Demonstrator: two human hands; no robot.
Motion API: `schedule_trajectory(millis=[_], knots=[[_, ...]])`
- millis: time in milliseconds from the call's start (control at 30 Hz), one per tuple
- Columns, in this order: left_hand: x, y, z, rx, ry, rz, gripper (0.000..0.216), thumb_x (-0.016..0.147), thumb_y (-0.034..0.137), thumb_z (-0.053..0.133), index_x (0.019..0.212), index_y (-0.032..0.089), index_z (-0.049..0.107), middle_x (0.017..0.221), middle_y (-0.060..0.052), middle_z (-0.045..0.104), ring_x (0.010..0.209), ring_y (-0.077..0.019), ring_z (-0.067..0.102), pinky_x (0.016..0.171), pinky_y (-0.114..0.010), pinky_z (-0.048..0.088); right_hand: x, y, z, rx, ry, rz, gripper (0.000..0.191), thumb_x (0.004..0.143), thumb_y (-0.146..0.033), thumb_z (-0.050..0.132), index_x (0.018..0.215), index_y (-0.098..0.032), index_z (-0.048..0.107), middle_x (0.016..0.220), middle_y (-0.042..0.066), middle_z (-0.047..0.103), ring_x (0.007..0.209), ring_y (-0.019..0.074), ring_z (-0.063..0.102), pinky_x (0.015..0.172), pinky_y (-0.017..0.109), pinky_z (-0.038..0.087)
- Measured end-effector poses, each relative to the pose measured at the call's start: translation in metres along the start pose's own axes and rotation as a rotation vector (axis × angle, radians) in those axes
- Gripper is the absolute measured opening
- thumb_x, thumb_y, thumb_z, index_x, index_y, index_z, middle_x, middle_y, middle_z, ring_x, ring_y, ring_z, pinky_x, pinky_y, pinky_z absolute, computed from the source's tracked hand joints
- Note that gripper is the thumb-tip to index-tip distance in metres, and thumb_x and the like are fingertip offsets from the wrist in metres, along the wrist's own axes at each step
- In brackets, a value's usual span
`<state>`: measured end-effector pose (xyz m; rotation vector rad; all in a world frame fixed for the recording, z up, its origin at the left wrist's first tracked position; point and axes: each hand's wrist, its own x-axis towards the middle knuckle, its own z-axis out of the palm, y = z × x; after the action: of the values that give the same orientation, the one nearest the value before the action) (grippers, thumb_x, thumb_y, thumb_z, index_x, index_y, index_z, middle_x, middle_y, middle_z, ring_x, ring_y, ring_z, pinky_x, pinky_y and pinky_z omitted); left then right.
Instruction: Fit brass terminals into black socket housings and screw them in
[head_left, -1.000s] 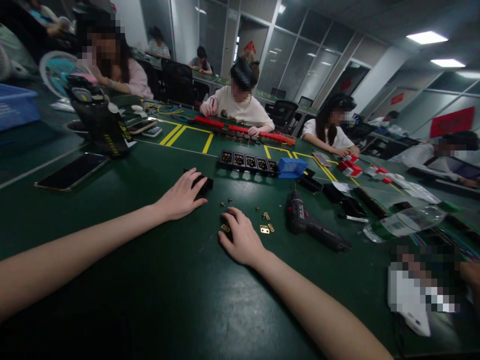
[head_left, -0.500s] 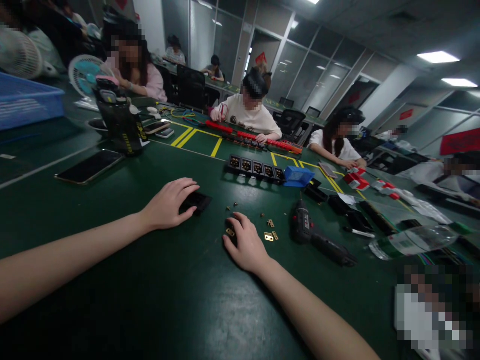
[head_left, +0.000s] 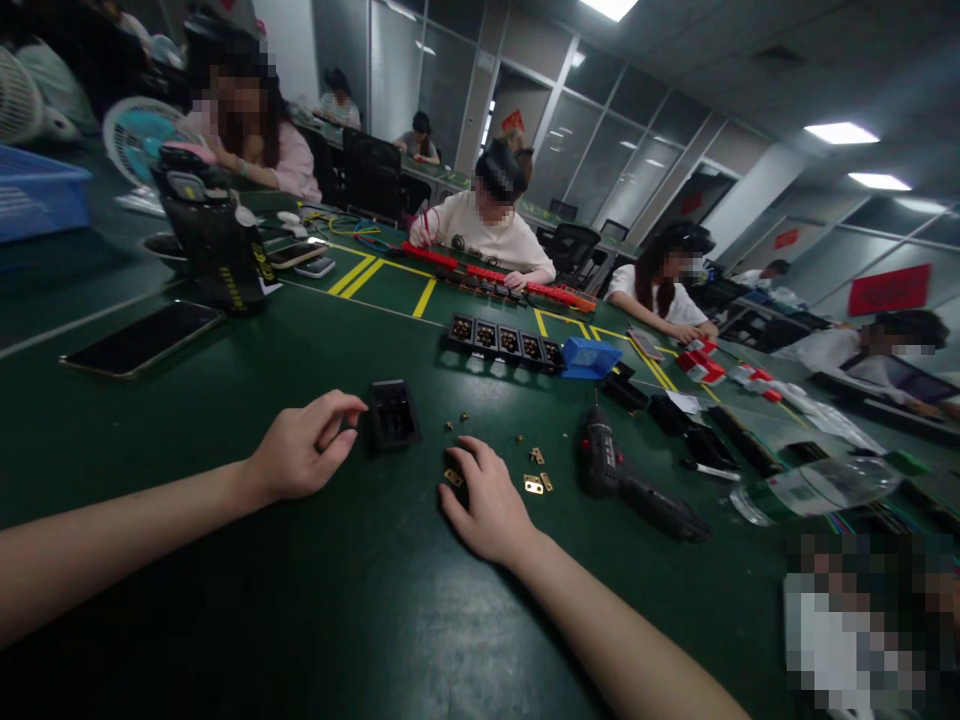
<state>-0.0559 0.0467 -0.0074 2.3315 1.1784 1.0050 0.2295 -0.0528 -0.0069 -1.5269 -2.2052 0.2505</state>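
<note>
My left hand hovers just left of a small black plastic box, its fingers curled, the thumb apart from them and nothing held. The box lies on the green table with its hollow side up. My right hand rests on the table, fingers spread, its tips beside a brass plate with holes. Two small screws lie just beyond those fingertips. More brass plates are scattered to the right of that hand, with another small screw above them.
A black power screwdriver lies right of the brass plates. Farther back stand a black compartment tray of small brass parts and a blue bin. A phone lies left; a plastic bottle lies right. Co-workers sit across the table.
My left hand has let go of the black box and drawn back to the left. The box now stands turned, its hollow showing. My right hand stays near the brass plate.
</note>
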Motion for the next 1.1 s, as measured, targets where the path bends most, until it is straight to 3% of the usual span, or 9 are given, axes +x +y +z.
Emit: schedule_trajectory(millis=[167,300,367,467,533,600,800,967,1100], knots=[[0.001,-0.006,-0.001,0.114,0.027,0.261,0.034,0.089,0.037,0.048,0.118,0.023,0.058,0.107,-0.009,0.066,0.099,-0.028,0.064,0.089,-0.044,0.054,0.0,0.0,0.0,0.001,0.002,0.0,0.044,0.094,-0.033,0.057,0.134,-0.017,0.053,0.143,0.018,0.048,0.134,0.0301,0.046,0.112,0.051,0.042],[0.02,-0.01,-0.002,0.17,-0.067,0.161,0.054,0.094,0.041,0.044,0.143,0.019,0.042,0.144,-0.013,0.051,0.131,-0.0325,0.051,0.109,-0.05,0.045,0.001,0.0,0.001,-0.003,0.002,0.001,0.044,0.093,-0.032,0.057,0.134,-0.017,0.053,0.143,0.017,0.049,0.134,0.0303,0.046,0.111,0.051,0.042],[0.024,-0.011,-0.002,0.122,-0.113,0.057,0.057,0.095,0.045,0.042,0.146,0.018,0.038,0.141,-0.014,0.054,0.124,-0.0309,0.057,0.101,-0.047,0.051,0.001,0.0,0.001,-0.005,0.005,0.001,0.044,0.094,-0.032,0.057,0.134,-0.016,0.053,0.143,0.017,0.049,0.134,0.0303,0.047,0.111,0.05,0.042],[0.022,-0.014,-0.004,-0.014,-0.039,-0.113,0.047,0.099,0.046,0.036,0.134,0.017,0.048,0.092,-0.006,0.067,0.077,-0.0212,0.065,0.068,-0.034,0.054,0.0,0.001,0.002,-0.006,0.01,-0.002,0.044,0.094,-0.032,0.057,0.135,-0.016,0.052,0.143,0.017,0.049,0.133,0.0305,0.047,0.111,0.05,0.043],[0.018,-0.015,-0.006,-0.072,0.049,-0.188,0.04,0.101,0.044,0.032,0.122,0.017,0.053,0.065,0.002,0.054,0.056,-0.0164,0.053,0.055,-0.029,0.045,0.0,0.002,0.003,-0.006,0.009,-0.009,0.044,0.093,-0.032,0.057,0.135,-0.016,0.052,0.143,0.017,0.049,0.134,0.0307,0.046,0.111,0.05,0.043],[0.015,-0.017,-0.007,-0.094,0.063,-0.177,0.037,0.101,0.042,0.032,0.118,0.017,0.053,0.062,0.004,0.047,0.054,-0.015,0.048,0.053,-0.027,0.041,0.0,0.002,0.003,-0.006,0.005,-0.013,0.044,0.093,-0.031,0.058,0.134,-0.015,0.053,0.143,0.018,0.049,0.134,0.0306,0.046,0.111,0.05,0.043],[0.016,-0.019,-0.007,-0.074,-0.092,0.174,0.033,0.098,0.031,0.036,0.125,0.017,0.049,0.102,-0.007,0.061,0.094,-0.0215,0.061,0.082,-0.036,0.052,0.0,0.003,0.002,-0.011,0.006,-0.017,0.045,0.093,-0.029,0.058,0.135,-0.014,0.052,0.143,0.019,0.049,0.134,0.0303,0.046,0.111,0.05,0.043],[0.008,-0.006,-0.005,0.018,-0.293,0.551,0.056,0.09,0.016,0.04,0.145,0.023,0.038,0.143,-0.01,0.054,0.133,-0.0275,0.048,0.111,-0.047,0.041,0.001,0.003,0.004,-0.014,0.021,-0.024,0.045,0.093,-0.03,0.058,0.134,-0.015,0.053,0.142,0.018,0.049,0.133,0.0308,0.047,0.111,0.051,0.043],[0.008,0.006,-0.002,0.119,-0.414,0.696,0.062,0.084,0.011,0.046,0.145,0.026,0.044,0.143,-0.006,0.057,0.136,-0.0271,0.048,0.112,-0.045,0.042,0.001,0.003,0.004,-0.003,0.012,-0.017,0.044,0.093,-0.03,0.057,0.134,-0.016,0.053,0.141,0.018,0.05,0.133,0.0309,0.048,0.111,0.051,0.043]])
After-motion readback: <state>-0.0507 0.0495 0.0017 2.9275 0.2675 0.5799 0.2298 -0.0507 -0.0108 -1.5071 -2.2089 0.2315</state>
